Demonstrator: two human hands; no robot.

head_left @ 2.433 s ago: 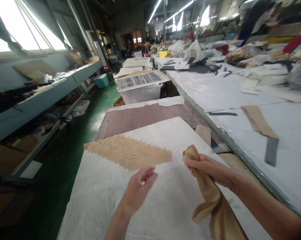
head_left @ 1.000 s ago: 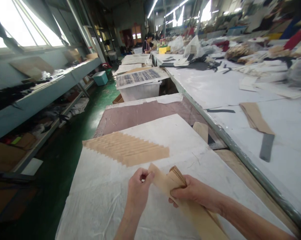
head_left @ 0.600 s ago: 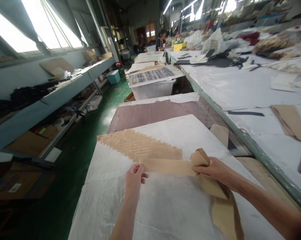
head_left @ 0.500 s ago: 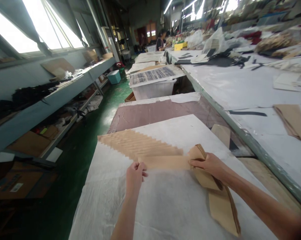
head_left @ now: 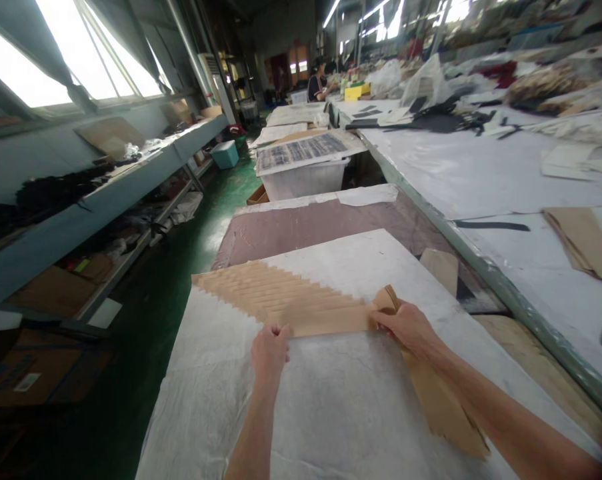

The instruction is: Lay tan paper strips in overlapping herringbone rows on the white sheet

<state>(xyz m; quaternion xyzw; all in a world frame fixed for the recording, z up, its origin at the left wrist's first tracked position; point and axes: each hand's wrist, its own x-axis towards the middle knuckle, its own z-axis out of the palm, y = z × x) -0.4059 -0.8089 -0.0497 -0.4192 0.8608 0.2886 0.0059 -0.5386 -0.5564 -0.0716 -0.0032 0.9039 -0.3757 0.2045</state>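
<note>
Overlapping tan strips (head_left: 261,287) lie in a slanted, stepped row on a white sheet (head_left: 325,400). Along the near edge of that row stretches a front tan strip (head_left: 331,321). My left hand (head_left: 271,350) pinches its left end between thumb and fingers. At its right end my right hand (head_left: 408,327) is closed on a folded bundle of tan strips (head_left: 441,403), whose tail hangs down across the sheet below the wrist. Whether the bundle is paper or cloth I cannot tell.
Beyond the white sheet is a brown board (head_left: 291,230), then a white bin (head_left: 303,179) with a board on top. A long white table (head_left: 481,180) runs along the right. Shelving (head_left: 145,180) lines the left aisle. A person (head_left: 317,83) sits far back.
The front strip has moved up against the row, closing over the step. My right hand has shifted slightly left, and the hanging tail of the bundle has swung and narrowed.
</note>
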